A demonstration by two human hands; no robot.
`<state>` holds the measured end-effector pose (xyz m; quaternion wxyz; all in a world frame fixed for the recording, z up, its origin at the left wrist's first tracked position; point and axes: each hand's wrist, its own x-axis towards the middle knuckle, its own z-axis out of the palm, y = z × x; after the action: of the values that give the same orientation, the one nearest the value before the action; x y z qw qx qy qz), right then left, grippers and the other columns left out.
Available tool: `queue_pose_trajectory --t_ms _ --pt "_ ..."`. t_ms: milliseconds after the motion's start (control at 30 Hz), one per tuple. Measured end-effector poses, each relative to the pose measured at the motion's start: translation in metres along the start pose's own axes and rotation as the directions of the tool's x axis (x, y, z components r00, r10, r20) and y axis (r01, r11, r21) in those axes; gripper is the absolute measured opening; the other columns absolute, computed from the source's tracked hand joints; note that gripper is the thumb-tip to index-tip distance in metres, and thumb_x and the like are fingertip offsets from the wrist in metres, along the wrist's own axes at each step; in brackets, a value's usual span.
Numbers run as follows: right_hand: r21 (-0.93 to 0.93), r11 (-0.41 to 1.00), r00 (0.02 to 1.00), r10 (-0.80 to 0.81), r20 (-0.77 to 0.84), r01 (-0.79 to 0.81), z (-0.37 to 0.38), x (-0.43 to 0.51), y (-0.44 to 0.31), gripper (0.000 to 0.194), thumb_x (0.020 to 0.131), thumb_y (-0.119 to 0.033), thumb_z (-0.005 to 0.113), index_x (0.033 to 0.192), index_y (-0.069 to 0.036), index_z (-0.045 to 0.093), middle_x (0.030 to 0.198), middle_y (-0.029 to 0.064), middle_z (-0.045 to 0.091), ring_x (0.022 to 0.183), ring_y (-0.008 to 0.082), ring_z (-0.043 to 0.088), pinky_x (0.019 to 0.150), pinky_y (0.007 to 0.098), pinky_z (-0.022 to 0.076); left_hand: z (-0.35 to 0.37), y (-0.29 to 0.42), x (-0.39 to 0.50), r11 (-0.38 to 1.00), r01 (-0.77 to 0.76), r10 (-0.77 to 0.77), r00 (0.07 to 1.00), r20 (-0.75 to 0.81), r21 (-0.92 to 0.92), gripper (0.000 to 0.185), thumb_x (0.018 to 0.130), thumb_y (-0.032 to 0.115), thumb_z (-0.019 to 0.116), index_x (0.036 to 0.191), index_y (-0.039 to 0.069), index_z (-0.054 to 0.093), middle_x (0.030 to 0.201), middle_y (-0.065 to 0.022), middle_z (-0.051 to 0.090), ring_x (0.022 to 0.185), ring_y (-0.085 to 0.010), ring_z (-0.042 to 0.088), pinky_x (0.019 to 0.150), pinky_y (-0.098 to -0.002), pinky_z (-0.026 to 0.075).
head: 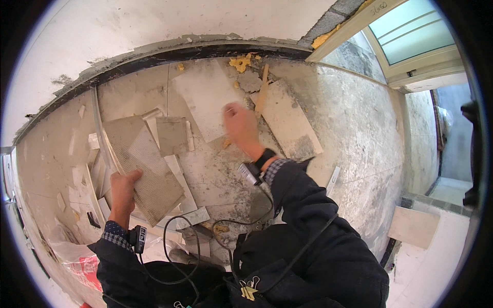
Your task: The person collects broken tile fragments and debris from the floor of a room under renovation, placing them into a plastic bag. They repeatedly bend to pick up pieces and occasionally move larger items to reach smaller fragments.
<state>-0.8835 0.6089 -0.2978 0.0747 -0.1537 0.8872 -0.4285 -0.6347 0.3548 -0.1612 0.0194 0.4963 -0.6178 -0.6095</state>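
Observation:
My left hand (125,188) grips the edge of a rectangular tile (144,165), whose ridged back faces up, at the left of the view. Blurred, my right hand (240,125) is over the floor near the middle, its fingers curled; whether it holds anything cannot be told. Beneath and beyond it lies a pale sheet or tile (208,96). A narrow wooden strip (263,92) lies just right of that hand, beside a long pale tile piece (290,119) with grey stains. Between my hands is a small grey square tile piece (172,135).
Tile offcuts (98,169) and a metal strip (101,127) lie at the left. Yellow foam scraps (241,62) and broken mortar (249,81) sit near the wall base. A door frame (354,32) stands at upper right. Cables (198,246) loop from my wrists; a plastic bag (83,265) lies lower left.

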Motion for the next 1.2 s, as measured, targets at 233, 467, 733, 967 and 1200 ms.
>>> queue_pose_trajectory --t_ms 233,467,733,967,1200 --pt "-0.546 0.681 0.872 0.364 -0.327 -0.489 -0.121 0.043 0.119 0.092 0.068 -0.053 0.083 0.133 0.004 0.049 0.130 0.0261 0.057 0.123 0.0413 0.054 0.102 0.0472 0.0460 0.007 0.005 -0.002 0.995 -0.012 0.013 1.000 -0.014 0.100 0.034 0.079 0.007 0.067 0.105 -0.016 0.064 0.095 -0.0183 0.070 0.078 -0.0265 0.069 0.073 -0.0353 0.054" --pt "-0.650 0.664 0.896 0.440 -0.059 -0.369 -0.145 0.040 0.135 0.110 0.059 -0.060 0.088 0.135 0.008 0.047 0.138 0.0288 0.051 0.129 0.0439 0.049 0.102 0.0486 0.0453 0.026 -0.002 0.009 0.988 0.050 -0.070 0.988 0.135 0.144 0.028 0.077 0.006 0.069 0.097 -0.013 0.068 0.087 -0.0156 0.072 0.072 -0.0250 0.069 0.068 -0.0360 0.054" --pt "-0.507 0.793 0.920 0.392 0.002 -0.337 -0.130 0.028 0.132 0.096 0.059 -0.059 0.089 0.115 0.014 0.058 0.107 0.0335 0.067 0.102 0.0415 0.067 0.085 0.0453 0.0540 0.037 -0.021 0.014 0.950 -0.015 -0.028 0.991 0.130 0.312 0.025 0.076 0.010 0.071 0.089 -0.012 0.069 0.076 -0.0153 0.070 0.065 -0.0223 0.067 0.062 -0.0365 0.053" --pt "-0.344 0.826 0.853 0.510 0.117 -0.447 -0.088 -0.001 0.120 0.064 0.067 -0.052 0.087 0.076 0.009 0.069 0.075 0.0231 0.071 0.068 0.0374 0.070 0.066 0.0453 0.0523 0.040 -0.033 0.018 0.957 -0.068 0.021 0.986 0.165 0.283 0.031 0.074 0.017 0.074 0.087 -0.012 0.070 0.072 -0.0161 0.070 0.063 -0.0237 0.068 0.061 -0.0380 0.053" --pt "0.277 0.805 0.849 0.470 0.243 -0.525 -0.072 -0.017 0.088 0.044 0.077 -0.030 0.084 0.096 0.007 0.070 0.090 0.0160 0.074 0.075 0.0254 0.071 0.067 0.0381 0.0559 0.030 -0.051 0.030 0.723 -0.104 -0.023 0.984 0.175 0.683 0.023 0.082 0.020 0.072 0.099 0.006 0.076 0.073 -0.0222 0.067 0.070 -0.0337 0.069 0.070 -0.0414 0.057"
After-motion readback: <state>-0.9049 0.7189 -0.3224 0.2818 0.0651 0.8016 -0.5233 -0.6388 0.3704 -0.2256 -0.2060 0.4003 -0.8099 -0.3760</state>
